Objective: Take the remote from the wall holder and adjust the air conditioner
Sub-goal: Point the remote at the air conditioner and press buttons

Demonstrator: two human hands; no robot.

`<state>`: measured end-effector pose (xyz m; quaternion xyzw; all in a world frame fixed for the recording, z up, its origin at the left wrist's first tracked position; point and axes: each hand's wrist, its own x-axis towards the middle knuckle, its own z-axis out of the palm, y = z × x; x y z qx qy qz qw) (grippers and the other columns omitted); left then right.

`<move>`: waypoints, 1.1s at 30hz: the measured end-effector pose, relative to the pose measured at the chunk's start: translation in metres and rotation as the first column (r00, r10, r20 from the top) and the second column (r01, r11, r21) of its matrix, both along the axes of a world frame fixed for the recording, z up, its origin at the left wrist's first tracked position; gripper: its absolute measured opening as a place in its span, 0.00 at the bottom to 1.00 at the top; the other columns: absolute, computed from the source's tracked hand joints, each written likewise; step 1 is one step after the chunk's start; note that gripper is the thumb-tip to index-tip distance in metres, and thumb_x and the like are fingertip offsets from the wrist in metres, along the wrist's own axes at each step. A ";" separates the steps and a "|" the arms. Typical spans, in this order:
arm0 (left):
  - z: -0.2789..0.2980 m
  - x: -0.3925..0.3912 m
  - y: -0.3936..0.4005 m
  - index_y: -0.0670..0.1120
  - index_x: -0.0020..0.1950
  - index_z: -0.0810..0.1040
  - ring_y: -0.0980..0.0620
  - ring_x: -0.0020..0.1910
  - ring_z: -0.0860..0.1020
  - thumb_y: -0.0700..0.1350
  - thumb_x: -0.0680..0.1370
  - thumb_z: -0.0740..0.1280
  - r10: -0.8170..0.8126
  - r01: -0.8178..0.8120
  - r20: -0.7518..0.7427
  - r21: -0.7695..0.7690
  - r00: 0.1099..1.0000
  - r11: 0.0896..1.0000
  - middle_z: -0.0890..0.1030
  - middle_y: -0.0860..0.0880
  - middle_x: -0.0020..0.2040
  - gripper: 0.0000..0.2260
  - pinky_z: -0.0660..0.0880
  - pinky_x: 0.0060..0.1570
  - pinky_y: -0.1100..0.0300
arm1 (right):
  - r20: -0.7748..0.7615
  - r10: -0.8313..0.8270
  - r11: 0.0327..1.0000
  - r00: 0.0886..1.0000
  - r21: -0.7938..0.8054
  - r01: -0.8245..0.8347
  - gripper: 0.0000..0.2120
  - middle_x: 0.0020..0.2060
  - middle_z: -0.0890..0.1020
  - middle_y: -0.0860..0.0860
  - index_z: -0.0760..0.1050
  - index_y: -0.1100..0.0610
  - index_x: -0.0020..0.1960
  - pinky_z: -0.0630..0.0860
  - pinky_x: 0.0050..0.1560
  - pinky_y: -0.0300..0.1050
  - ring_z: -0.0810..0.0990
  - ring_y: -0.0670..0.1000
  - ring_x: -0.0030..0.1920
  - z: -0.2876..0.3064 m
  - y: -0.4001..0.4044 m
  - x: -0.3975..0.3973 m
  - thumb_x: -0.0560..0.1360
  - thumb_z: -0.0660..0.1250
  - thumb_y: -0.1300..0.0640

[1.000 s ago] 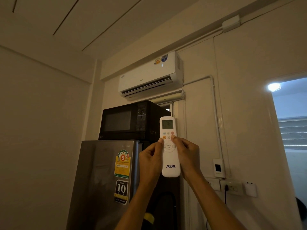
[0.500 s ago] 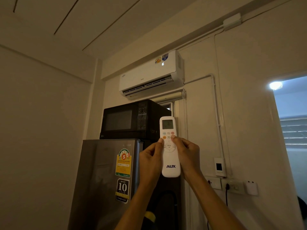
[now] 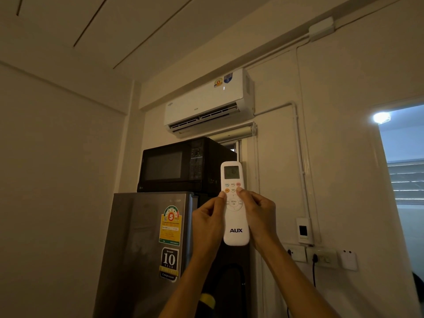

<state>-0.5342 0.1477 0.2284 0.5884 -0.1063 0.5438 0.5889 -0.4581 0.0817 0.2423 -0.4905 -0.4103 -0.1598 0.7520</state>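
A white AUX remote [image 3: 235, 228] stands upright in front of me, screen end up, pointed toward the white air conditioner [image 3: 206, 104] high on the wall. My left hand [image 3: 207, 220] grips its left side, thumb on the edge of the button ring. My right hand [image 3: 260, 214] grips the right side, thumb tip on a button in the upper rows. The unit's flap is open and a small white light shows on its front. An empty white wall holder [image 3: 304, 230] hangs lower right of the remote.
A black microwave [image 3: 181, 166] sits on a silver fridge [image 3: 146, 249] just left of my hands. Wall sockets [image 3: 321, 258] with a plugged black cable are low right. A doorway [image 3: 403, 180] into a brighter room opens at the far right.
The digit on the air conditioner's front now shows as a thin single stroke. My hands and the remote have held their position; the view shifted slightly.
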 end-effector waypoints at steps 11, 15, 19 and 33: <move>0.000 0.000 0.004 0.50 0.42 0.77 0.57 0.31 0.83 0.43 0.77 0.61 0.002 -0.002 0.005 0.000 1.000 1.000 0.82 0.49 0.39 0.07 0.77 0.26 0.69 | -0.005 -0.011 1.000 1.000 -0.010 0.011 0.05 0.39 0.83 0.49 0.77 0.51 0.43 0.80 0.33 0.43 0.84 0.51 0.36 -0.001 0.004 0.001 0.71 0.66 0.50; -0.001 0.000 0.004 0.49 0.42 0.77 0.57 0.31 0.83 0.43 0.77 0.61 0.002 -0.002 0.000 -0.005 1.000 1.000 0.82 0.48 0.40 0.06 0.77 0.26 0.69 | 0.000 -0.010 1.000 1.000 -0.012 0.010 0.03 0.37 0.82 0.47 0.76 0.49 0.41 0.79 0.32 0.41 0.83 0.50 0.35 -0.002 0.004 0.001 0.71 0.67 0.50; -0.002 -0.002 0.007 0.49 0.43 0.77 0.57 0.31 0.83 0.43 0.77 0.61 -0.004 0.004 -0.001 -0.008 1.000 1.000 0.82 0.48 0.40 0.06 0.77 0.26 0.69 | 0.001 -0.011 1.000 1.000 -0.017 0.011 0.03 0.37 0.82 0.47 0.76 0.49 0.41 0.79 0.31 0.40 0.83 0.49 0.35 -0.003 0.007 -0.001 0.71 0.66 0.51; -0.004 -0.001 0.011 0.50 0.43 0.77 0.57 0.31 0.83 0.43 0.77 0.61 0.013 -0.014 -0.015 -0.007 1.000 1.000 0.82 0.49 0.40 0.06 0.77 0.27 0.68 | -0.017 0.008 1.000 1.000 -0.016 -0.008 0.02 0.38 0.82 0.48 0.76 0.49 0.42 0.80 0.35 0.44 0.83 0.50 0.36 -0.005 0.009 -0.001 0.71 0.67 0.51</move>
